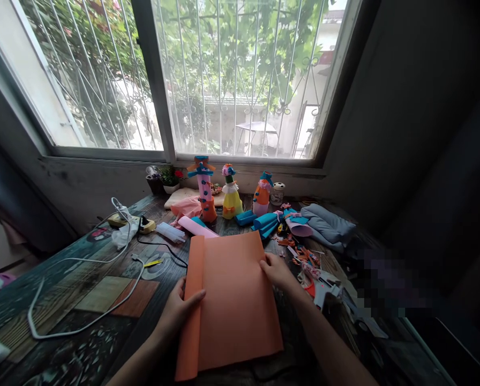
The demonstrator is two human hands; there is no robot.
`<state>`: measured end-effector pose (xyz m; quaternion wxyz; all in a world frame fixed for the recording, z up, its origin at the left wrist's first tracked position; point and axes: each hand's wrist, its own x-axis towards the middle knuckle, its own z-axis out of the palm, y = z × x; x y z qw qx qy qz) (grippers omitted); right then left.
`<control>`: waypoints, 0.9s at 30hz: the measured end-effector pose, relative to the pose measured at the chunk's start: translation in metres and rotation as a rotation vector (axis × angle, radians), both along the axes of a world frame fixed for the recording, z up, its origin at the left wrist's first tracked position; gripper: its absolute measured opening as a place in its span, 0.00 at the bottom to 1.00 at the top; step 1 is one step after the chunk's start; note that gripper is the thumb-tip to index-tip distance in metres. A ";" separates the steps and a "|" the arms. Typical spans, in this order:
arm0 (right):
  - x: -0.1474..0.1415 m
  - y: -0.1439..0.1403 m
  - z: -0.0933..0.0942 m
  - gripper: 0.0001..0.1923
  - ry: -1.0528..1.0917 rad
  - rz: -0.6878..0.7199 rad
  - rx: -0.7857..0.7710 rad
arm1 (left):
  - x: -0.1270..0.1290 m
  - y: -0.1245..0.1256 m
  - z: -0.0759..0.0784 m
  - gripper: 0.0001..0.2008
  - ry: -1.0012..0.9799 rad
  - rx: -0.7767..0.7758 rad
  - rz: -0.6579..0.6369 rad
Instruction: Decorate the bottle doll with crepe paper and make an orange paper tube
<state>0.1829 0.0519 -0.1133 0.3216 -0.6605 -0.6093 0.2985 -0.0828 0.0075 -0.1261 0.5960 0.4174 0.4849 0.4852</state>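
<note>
Orange foam sheet is lying flat on the patterned table right in front of us in the head view. We're curling our left hand around its rolled left edge, thumb on top, fingers beneath. We're pressing our right hand on its right edge, fingers bent. Behind it are standing decorated bottle dolls, blue foam rolls alongside.

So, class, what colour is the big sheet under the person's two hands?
Orange: the sheet shows plainly in the head view.
</note>
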 end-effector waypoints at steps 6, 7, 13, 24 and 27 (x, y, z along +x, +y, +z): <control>-0.024 0.002 -0.035 0.11 0.023 -0.152 0.003 | -0.001 0.000 0.002 0.31 0.062 0.066 -0.002; -0.026 0.000 -0.038 0.11 0.031 -0.169 0.014 | -0.002 0.001 0.002 0.31 0.069 0.071 -0.007; -0.031 -0.006 -0.042 0.11 0.064 -0.220 0.090 | 0.001 0.001 0.001 0.31 0.104 0.106 0.019; -0.033 -0.010 -0.038 0.14 0.143 -0.178 0.211 | 0.015 -0.002 0.004 0.31 0.151 0.131 0.162; -0.031 -0.009 -0.038 0.14 0.169 -0.174 0.227 | 0.017 -0.001 0.002 0.31 0.158 0.112 0.192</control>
